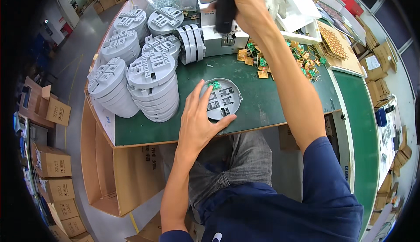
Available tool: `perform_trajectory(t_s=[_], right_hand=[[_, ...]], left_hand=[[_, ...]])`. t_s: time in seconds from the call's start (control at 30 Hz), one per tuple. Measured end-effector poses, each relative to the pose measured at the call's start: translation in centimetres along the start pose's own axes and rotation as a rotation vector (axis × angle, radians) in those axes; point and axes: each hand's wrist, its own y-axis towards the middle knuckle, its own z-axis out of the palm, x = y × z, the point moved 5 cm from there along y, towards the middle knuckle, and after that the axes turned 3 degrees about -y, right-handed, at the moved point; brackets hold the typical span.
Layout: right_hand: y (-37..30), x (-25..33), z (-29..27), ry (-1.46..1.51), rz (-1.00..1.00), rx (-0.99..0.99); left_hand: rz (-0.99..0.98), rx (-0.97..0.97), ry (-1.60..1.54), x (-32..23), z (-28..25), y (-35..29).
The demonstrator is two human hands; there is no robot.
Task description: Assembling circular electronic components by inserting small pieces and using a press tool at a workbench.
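Note:
A round grey plastic housing [230, 94] lies face up on the green table, with slots and raised ribs inside. A small green part [215, 85] sits at its far edge. My left hand [197, 116] grips the housing's left side, its thumb at the near rim and its fingers reaching to the green part. Raised over the back of the table, my right hand [249, 5] is closed round a black electric screwdriver [225, 12]. The tool points down in front of a white box-shaped device [214, 43]; its bit cannot be made out.
Stacks of grey housings [153, 95] crowd the table's left side, and a few stand on edge [191, 45] beside the device. Loose green and brass-coloured parts [302, 60] lie scattered right of it. Behind are a clear plastic bag [164, 1] and a white foam tray [302, 8].

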Motion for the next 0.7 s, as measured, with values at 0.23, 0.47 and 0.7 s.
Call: perform_trajectory(t_s=[0.23, 0.47, 0.7], right_hand=[[2.2, -0.6, -4.4, -0.278, -0.32, -0.175], [2.6, -2.0, -4.3, -0.476, -0.305, -0.196], [-0.8, -1.9, -3.8, -0.353, -0.183, -0.194]], left_hand=[[-0.01, 0.002, 0.029, -0.2, 0.3, 0.1], [-0.023, -0.001, 0.032, -0.3, 0.3, 0.2], [-0.025, -0.009, 0.049, -0.2, 0.3, 0.0]])
